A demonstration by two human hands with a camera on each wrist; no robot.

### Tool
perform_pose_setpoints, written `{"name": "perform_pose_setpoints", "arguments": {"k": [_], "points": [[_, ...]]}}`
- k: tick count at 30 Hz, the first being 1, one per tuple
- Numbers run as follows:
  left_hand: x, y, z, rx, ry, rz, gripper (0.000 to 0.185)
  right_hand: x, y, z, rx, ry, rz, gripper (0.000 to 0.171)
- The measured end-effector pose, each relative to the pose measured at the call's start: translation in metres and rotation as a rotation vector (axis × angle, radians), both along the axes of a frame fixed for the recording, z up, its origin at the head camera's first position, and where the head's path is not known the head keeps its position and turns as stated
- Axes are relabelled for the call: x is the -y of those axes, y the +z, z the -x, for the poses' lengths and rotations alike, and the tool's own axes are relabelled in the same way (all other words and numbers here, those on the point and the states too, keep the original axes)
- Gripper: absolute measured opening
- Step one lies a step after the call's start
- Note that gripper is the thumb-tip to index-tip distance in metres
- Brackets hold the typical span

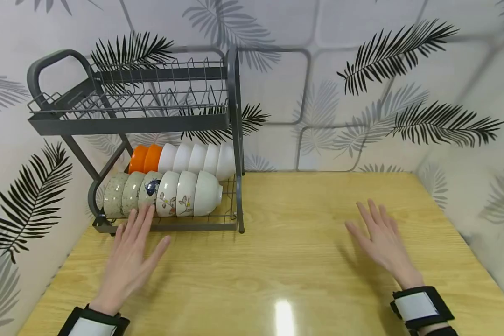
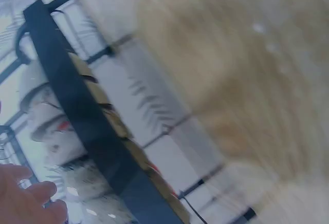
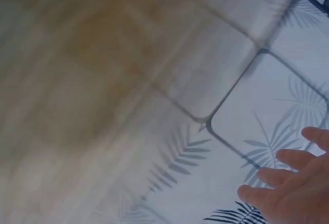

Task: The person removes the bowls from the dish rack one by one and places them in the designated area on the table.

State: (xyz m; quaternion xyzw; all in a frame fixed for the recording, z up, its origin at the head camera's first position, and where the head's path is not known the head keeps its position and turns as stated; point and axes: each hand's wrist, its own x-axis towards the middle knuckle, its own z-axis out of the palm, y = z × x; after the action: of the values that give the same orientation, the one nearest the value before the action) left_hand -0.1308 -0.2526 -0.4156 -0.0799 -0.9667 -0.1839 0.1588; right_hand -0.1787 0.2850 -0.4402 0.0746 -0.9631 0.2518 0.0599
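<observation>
The left hand [image 1: 128, 261] has flat, straight fingers, with tips just in front of the bowls [image 1: 164, 193] in the dish rack [image 1: 130, 123]. The right hand [image 1: 382, 242] is flat, holding nothing. Both wrist views are blurry.

Home kitchen / dining corner

Two-tier dark metal dish rack [image 1: 151, 126] at 10 o'clock w/ rows of bowls [image 1: 172, 179] on lower tier, ceramic by the look, some orange, some floral; stands on light wood-grain table [image 1: 302, 242]. Walls at 12 & 3 o'clock covered in tile-look palm-leaf wallpaper [image 1: 361, 93]. Domestic feel, not a lab or shop.
</observation>
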Motion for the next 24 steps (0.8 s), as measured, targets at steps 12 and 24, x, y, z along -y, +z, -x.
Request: {"name": "perform_pose_setpoints", "arguments": {"k": [12, 24], "points": [[-0.057, 0.011, 0.023, -0.138, -0.132, -0.495, 0.063, 0.027, 0.005, 0.021, 0.009, 0.024, 0.24, 0.07], [-0.091, 0.03, 0.048, 0.0, -0.091, -0.545, 0.074, 0.043, 0.013, 0.041, 0.006, 0.017, 0.419, 0.064]]}}
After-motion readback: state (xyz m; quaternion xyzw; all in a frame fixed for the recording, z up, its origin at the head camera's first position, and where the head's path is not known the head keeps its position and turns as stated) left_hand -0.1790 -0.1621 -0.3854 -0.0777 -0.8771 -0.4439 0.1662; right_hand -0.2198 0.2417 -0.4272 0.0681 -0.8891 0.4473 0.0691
